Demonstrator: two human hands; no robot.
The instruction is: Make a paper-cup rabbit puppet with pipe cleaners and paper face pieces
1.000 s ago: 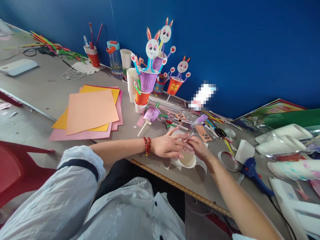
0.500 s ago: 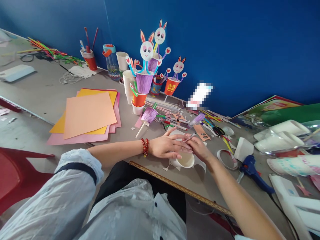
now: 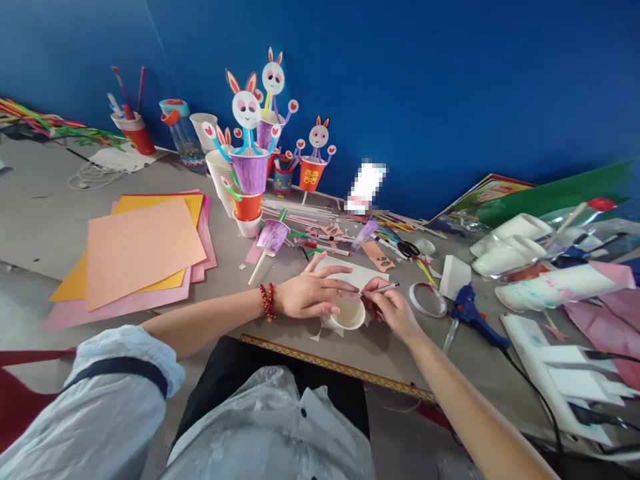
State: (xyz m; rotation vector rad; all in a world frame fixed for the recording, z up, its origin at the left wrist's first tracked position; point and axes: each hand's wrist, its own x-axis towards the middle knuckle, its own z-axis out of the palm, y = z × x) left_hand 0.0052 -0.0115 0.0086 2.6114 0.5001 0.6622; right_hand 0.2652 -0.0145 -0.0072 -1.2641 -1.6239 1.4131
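Observation:
My left hand (image 3: 313, 293) lies flat with its fingers stretched out, over the lower part of a sheet of white paper (image 3: 370, 272) and beside a white paper cup (image 3: 353, 315). The cup's open mouth faces up towards me, and my fingers hide part of it. In my right hand (image 3: 393, 312) is a slim pen (image 3: 387, 289), pinched between thumb and fingers. Its tip points left, close to the left fingertips; whether it touches the paper I cannot tell. White paper scraps (image 3: 316, 335) lie around the cup.
Left stands a stack of coloured paper (image 3: 145, 250). Behind are rabbit figures in cups (image 3: 250, 173), a purple cup on a stick (image 3: 273, 237) and scattered markers (image 3: 330, 249). On the right are a tape roll (image 3: 415, 300), a blue glue gun (image 3: 475, 317) and a power strip (image 3: 533, 360).
The view has swung to the right. My right hand has drawn slightly apart from the left, and the pen now lies flatter, its tip to the left. More of the white paper shows.

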